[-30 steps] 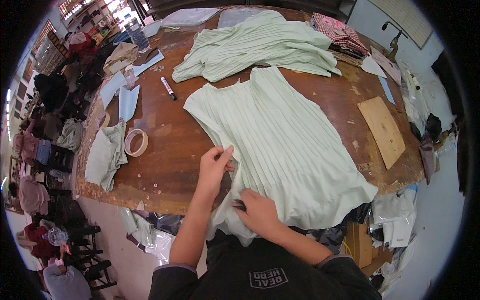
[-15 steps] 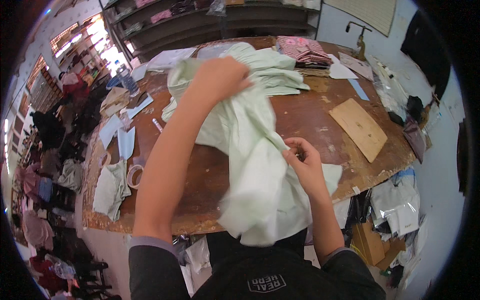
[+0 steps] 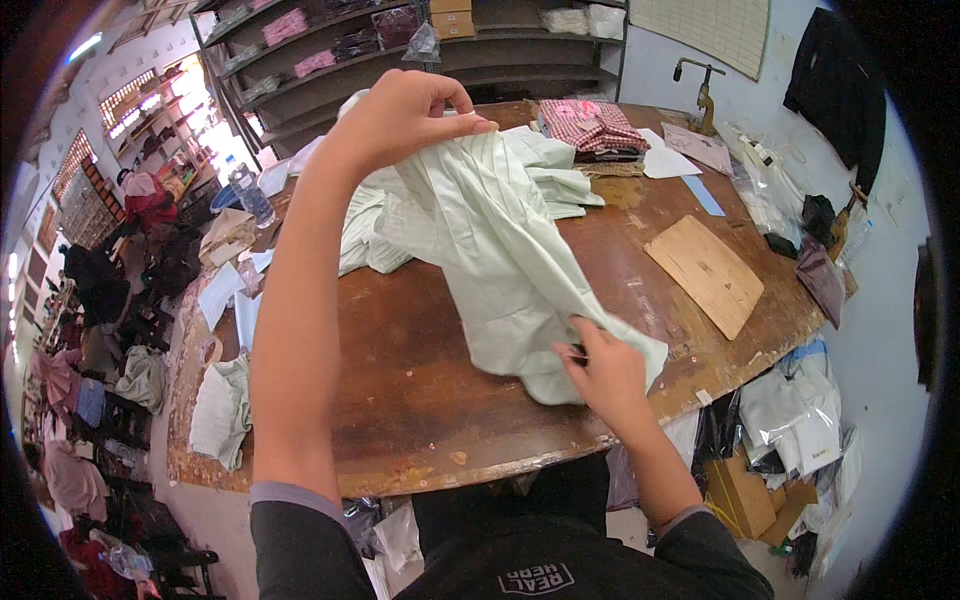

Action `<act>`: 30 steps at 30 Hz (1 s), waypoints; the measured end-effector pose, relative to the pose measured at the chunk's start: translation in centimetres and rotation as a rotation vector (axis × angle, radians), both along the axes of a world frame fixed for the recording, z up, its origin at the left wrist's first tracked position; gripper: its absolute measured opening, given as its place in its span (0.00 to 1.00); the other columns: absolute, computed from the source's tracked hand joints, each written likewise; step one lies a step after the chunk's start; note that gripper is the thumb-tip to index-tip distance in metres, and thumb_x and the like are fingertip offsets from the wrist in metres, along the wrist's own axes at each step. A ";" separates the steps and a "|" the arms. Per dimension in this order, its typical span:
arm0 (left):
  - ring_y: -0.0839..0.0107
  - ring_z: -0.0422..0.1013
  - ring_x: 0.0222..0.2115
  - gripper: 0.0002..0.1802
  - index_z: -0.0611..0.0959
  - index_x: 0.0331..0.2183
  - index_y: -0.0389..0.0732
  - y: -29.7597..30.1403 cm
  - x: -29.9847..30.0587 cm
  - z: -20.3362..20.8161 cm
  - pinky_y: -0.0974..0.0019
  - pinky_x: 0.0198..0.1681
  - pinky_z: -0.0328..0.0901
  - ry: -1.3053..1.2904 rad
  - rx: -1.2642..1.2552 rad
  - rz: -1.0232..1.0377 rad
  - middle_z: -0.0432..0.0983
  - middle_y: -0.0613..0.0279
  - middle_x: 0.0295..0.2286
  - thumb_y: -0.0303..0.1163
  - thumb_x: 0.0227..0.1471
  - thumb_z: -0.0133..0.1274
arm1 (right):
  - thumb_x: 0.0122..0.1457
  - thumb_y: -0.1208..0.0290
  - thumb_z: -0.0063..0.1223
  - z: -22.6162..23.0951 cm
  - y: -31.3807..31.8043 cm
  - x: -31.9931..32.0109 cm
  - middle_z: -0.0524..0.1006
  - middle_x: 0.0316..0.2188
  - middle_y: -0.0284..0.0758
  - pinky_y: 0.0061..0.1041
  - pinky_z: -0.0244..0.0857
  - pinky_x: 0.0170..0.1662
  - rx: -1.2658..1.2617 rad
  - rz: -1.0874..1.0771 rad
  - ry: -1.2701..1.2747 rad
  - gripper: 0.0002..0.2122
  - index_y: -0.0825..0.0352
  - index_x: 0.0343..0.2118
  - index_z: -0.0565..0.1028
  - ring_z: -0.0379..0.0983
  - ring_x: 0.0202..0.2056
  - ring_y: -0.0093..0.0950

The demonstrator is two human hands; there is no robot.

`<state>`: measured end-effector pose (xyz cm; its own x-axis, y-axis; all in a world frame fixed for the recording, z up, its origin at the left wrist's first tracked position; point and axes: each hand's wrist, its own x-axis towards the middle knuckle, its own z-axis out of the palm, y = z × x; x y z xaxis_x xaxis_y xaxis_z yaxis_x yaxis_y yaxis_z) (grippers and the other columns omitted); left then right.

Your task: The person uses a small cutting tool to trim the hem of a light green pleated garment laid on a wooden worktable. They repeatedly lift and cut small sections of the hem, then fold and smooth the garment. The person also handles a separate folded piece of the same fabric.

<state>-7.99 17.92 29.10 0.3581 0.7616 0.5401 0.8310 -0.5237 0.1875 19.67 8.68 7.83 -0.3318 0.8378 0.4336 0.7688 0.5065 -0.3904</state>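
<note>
A pale green garment hangs in folds over the middle of the table, raised at its upper end. My left hand is closed, pinching that end high above the tabletop. Lower down, my right hand lies against the cloth near its bottom corner. Its fingers are curled round a small dark tool, mostly hidden, whose kind I cannot make out. Behind the raised part, more pale green cloth with fine ribbing or stripes lies on the table.
The worn wooden table carries a stack of folded checked clothes, a tan board and a bunched pale cloth. A water bottle stands at the far left. Shelves rise behind; a cardboard box sits below right.
My left hand has risen, lifting the garment's upper end. My right hand has moved down along the cloth, and the garment's lower end has swung away from my body onto the table.
</note>
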 end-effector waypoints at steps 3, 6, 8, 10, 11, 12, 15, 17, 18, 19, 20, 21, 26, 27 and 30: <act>0.83 0.55 0.17 0.20 0.85 0.29 0.38 -0.4 0.9 -1.5 0.71 0.20 0.50 -0.102 -0.038 0.003 0.61 0.72 0.14 0.47 0.48 0.63 | 0.53 0.61 0.62 1.1 -1.1 -0.6 0.77 0.33 0.38 0.35 0.70 0.28 0.305 -0.010 0.293 0.19 0.65 0.44 0.73 0.76 0.28 0.39; 0.83 0.53 0.17 0.20 0.85 0.29 0.38 -0.5 0.6 -3.0 0.71 0.20 0.49 -0.139 -0.111 -0.006 0.60 0.74 0.12 0.47 0.48 0.63 | 0.52 0.65 0.64 4.5 -0.6 -5.9 0.76 0.32 0.38 0.33 0.70 0.31 0.485 0.016 0.459 0.17 0.67 0.41 0.75 0.75 0.29 0.38; 0.83 0.52 0.16 0.20 0.85 0.28 0.38 -0.2 1.3 -3.3 0.71 0.19 0.48 -0.166 -0.082 -0.072 0.58 0.74 0.11 0.47 0.48 0.63 | 0.54 0.65 0.62 5.0 1.4 -6.9 0.76 0.31 0.37 0.32 0.70 0.31 0.405 0.093 0.476 0.14 0.67 0.39 0.75 0.75 0.29 0.36; 0.80 0.60 0.20 0.19 0.84 0.34 0.40 -0.8 2.7 -2.6 0.71 0.24 0.56 -0.106 -0.120 0.030 0.66 0.66 0.17 0.46 0.48 0.63 | 0.57 0.64 0.59 3.0 4.4 -7.4 0.76 0.30 0.35 0.31 0.69 0.30 0.224 0.224 0.424 0.12 0.68 0.37 0.74 0.75 0.29 0.31; 0.75 0.63 0.23 0.19 0.83 0.36 0.41 -0.5 2.6 -3.7 0.68 0.28 0.58 -0.099 0.156 0.035 0.68 0.63 0.21 0.46 0.49 0.62 | 0.59 0.64 0.57 2.9 4.3 -7.2 0.76 0.29 0.33 0.29 0.69 0.31 -0.018 0.272 0.666 0.11 0.67 0.36 0.74 0.74 0.30 0.29; 0.70 0.66 0.27 0.20 0.82 0.39 0.41 -0.3 1.6 -5.7 0.66 0.31 0.60 -0.079 0.427 0.061 0.71 0.60 0.25 0.45 0.49 0.62 | 0.60 0.63 0.56 3.0 3.8 -7.5 0.76 0.29 0.32 0.28 0.69 0.31 -0.282 0.339 0.906 0.10 0.66 0.35 0.73 0.74 0.30 0.26; 0.61 0.68 0.36 0.16 0.76 0.40 0.37 -4.3 2.5 -10.7 0.61 0.41 0.62 -0.426 0.605 0.091 0.71 0.54 0.33 0.35 0.52 0.58 | 0.64 0.66 0.50 2.8 3.0 -5.0 0.74 0.28 0.27 0.21 0.67 0.33 -0.795 0.419 1.378 0.06 0.63 0.33 0.71 0.71 0.31 0.17; 0.64 0.68 0.30 0.09 0.74 0.31 0.33 -9.9 3.2 -15.8 0.64 0.37 0.63 -0.772 0.498 0.227 0.72 0.55 0.29 0.29 0.53 0.54 | 0.63 0.69 0.49 2.0 1.7 -6.2 0.74 0.28 0.27 0.20 0.66 0.34 -0.813 0.397 1.668 0.04 0.62 0.34 0.70 0.71 0.30 0.17; 0.66 0.67 0.25 0.08 0.74 0.27 0.34 -12.4 4.1 -18.5 0.66 0.33 0.63 -1.025 0.421 0.277 0.71 0.58 0.24 0.29 0.53 0.53 | 0.62 0.71 0.47 1.7 1.2 -6.6 0.73 0.29 0.26 0.17 0.64 0.33 -0.835 0.428 1.674 0.03 0.63 0.35 0.69 0.69 0.29 0.15; 0.68 0.67 0.23 0.10 0.74 0.25 0.35 -14.5 4.6 -20.8 0.65 0.31 0.63 -1.049 0.321 0.259 0.70 0.60 0.21 0.30 0.54 0.51 | 0.62 0.72 0.47 1.6 0.9 -6.9 0.73 0.28 0.26 0.17 0.64 0.34 -0.852 0.446 1.630 0.02 0.63 0.34 0.69 0.68 0.29 0.15; 0.70 0.67 0.24 0.11 0.74 0.24 0.34 -15.7 5.3 -22.0 0.66 0.31 0.63 -0.921 0.245 0.232 0.71 0.59 0.22 0.30 0.56 0.50 | 0.62 0.72 0.47 1.3 0.7 -7.0 0.73 0.28 0.26 0.16 0.63 0.34 -0.870 0.456 1.579 0.02 0.63 0.33 0.69 0.68 0.29 0.15; 0.72 0.67 0.26 0.14 0.73 0.24 0.33 -15.8 6.5 -22.5 0.67 0.32 0.62 -0.960 0.113 0.267 0.71 0.58 0.23 0.32 0.56 0.51 | 0.62 0.72 0.47 1.2 0.8 -7.0 0.73 0.28 0.26 0.16 0.63 0.34 -0.874 0.467 1.525 0.03 0.63 0.32 0.69 0.67 0.29 0.15; 0.77 0.66 0.29 0.16 0.78 0.35 0.30 -16.1 6.5 -21.5 0.73 0.34 0.61 -1.020 -0.249 0.269 0.73 0.62 0.26 0.36 0.62 0.47 | 0.62 0.69 0.51 -0.1 0.7 -6.7 0.70 0.24 0.23 0.14 0.57 0.33 -0.779 0.578 1.298 0.07 0.64 0.28 0.70 0.62 0.28 0.13; 0.79 0.65 0.29 0.16 0.78 0.36 0.29 -16.4 6.4 -21.3 0.74 0.34 0.61 -1.202 -0.225 0.211 0.72 0.65 0.26 0.36 0.63 0.46 | 0.62 0.69 0.52 0.2 0.1 -6.5 0.70 0.23 0.24 0.14 0.57 0.32 -0.658 0.519 1.180 0.08 0.65 0.28 0.70 0.62 0.27 0.14; 0.84 0.61 0.30 0.18 0.79 0.36 0.29 -18.0 6.0 -20.6 0.76 0.34 0.59 -1.485 -0.185 0.070 0.71 0.73 0.28 0.37 0.65 0.44 | 0.60 0.69 0.56 0.8 -1.7 -4.5 0.70 0.19 0.28 0.17 0.58 0.27 -0.288 0.426 0.817 0.09 0.68 0.27 0.72 0.63 0.23 0.16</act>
<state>-2.01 -0.06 8.51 -0.4546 0.8502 0.2655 -0.1495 -0.3667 0.9182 15.13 6.94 8.66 -0.3195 0.8272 0.4622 -0.0211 0.4814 -0.8762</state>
